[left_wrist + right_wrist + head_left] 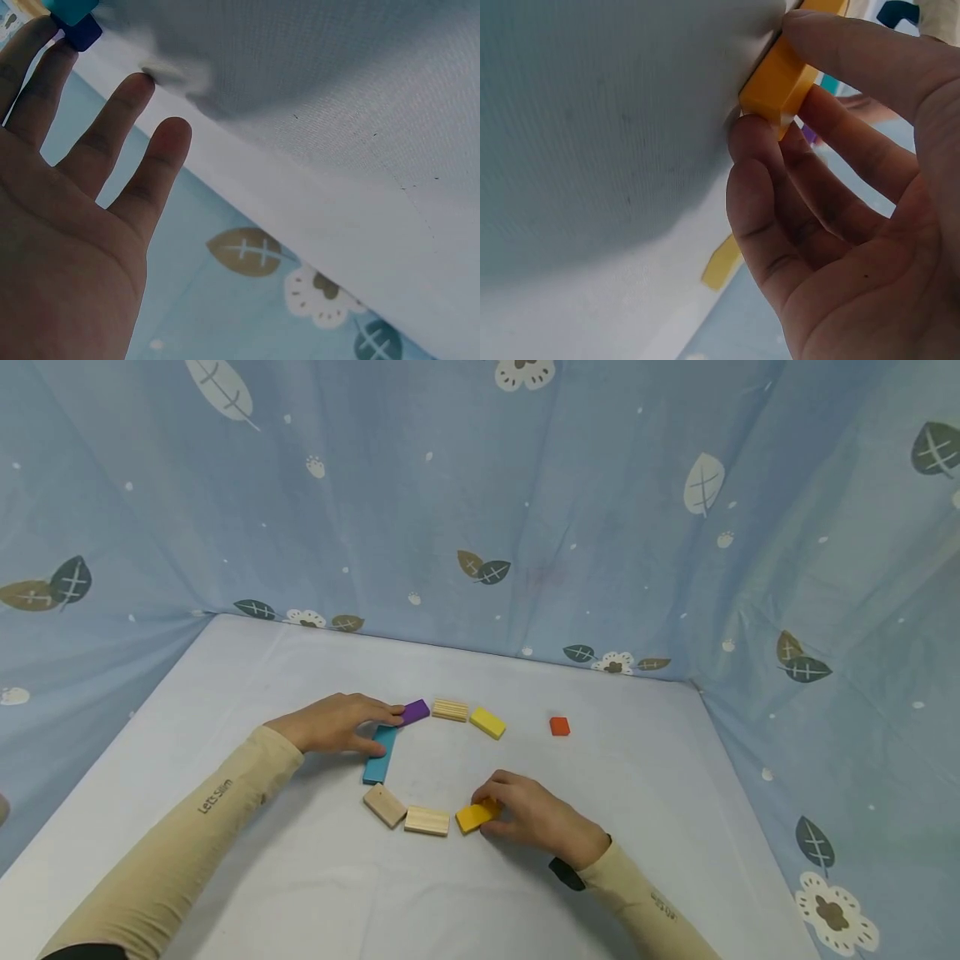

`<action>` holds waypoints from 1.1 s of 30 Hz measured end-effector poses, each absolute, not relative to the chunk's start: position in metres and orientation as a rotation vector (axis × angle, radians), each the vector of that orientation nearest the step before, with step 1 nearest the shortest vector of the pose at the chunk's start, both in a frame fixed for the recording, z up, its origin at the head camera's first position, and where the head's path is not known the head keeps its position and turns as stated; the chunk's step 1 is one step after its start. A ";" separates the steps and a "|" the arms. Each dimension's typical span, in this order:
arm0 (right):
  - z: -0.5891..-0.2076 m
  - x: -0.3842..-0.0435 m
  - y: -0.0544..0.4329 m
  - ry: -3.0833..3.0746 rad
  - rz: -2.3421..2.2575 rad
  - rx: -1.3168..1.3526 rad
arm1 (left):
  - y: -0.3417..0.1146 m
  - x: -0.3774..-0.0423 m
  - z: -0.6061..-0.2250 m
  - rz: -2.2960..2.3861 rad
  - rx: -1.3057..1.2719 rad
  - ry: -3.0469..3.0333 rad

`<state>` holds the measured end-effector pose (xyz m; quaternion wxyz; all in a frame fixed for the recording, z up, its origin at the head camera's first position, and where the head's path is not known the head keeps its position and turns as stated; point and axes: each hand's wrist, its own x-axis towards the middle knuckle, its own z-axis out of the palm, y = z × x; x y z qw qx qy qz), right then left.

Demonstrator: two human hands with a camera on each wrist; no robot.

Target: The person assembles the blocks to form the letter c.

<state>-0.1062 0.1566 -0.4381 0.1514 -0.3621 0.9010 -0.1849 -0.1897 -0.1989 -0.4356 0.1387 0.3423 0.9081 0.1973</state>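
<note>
My right hand (528, 812) pinches an orange-yellow block (474, 817) between thumb and fingers at the near right of a curved row of blocks. In the right wrist view, the orange-yellow block (776, 82) lies against the white cloth between thumb and fingertips. My left hand (337, 724) lies at the row's left side, with its fingers fairly straight and spread. Its fingertips touch a purple block (415, 712), and its thumb rests on a teal block (380, 756). Beside the orange-yellow block lies a plain wooden block (427, 821), then another wooden block (385, 805).
A ridged wooden block (450, 710) and a yellow block (488, 723) continue the row at the back. A small red block (559, 726) lies apart to the right. White cloth (300, 877) covers the table; a blue patterned curtain (420, 510) hangs behind and at both sides.
</note>
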 end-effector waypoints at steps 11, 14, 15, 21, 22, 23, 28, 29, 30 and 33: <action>-0.441 -0.103 0.156 2.593 -0.545 -1.011 | -0.199 -0.189 -0.434 0.562 0.979 2.634; -0.442 -0.103 0.155 2.595 -0.543 -1.014 | -0.199 -0.189 -0.434 0.562 0.979 2.633; -0.442 -0.103 0.155 2.593 -0.547 -1.016 | -0.199 -0.189 -0.434 0.563 0.976 2.631; -0.443 -0.102 0.154 2.592 -0.560 -1.035 | -0.199 -0.190 -0.435 0.563 0.971 2.628; -0.444 -0.102 0.154 2.594 -0.559 -1.035 | -0.199 -0.190 -0.436 0.562 0.972 2.629; -0.443 -0.103 0.154 2.594 -0.560 -1.035 | -0.200 -0.190 -0.436 0.561 0.975 2.630; -0.439 -0.102 0.154 2.592 -0.537 -1.021 | -0.200 -0.191 -0.437 0.564 0.983 2.633; -0.438 -0.102 0.154 2.595 -0.531 -1.024 | -0.199 -0.190 -0.437 0.565 0.984 2.634; -0.437 -0.101 0.154 2.599 -0.526 -1.027 | -0.199 -0.190 -0.437 0.566 0.983 2.634; -0.433 -0.101 0.156 2.620 -0.525 -1.039 | -0.199 -0.190 -0.437 0.568 0.978 2.632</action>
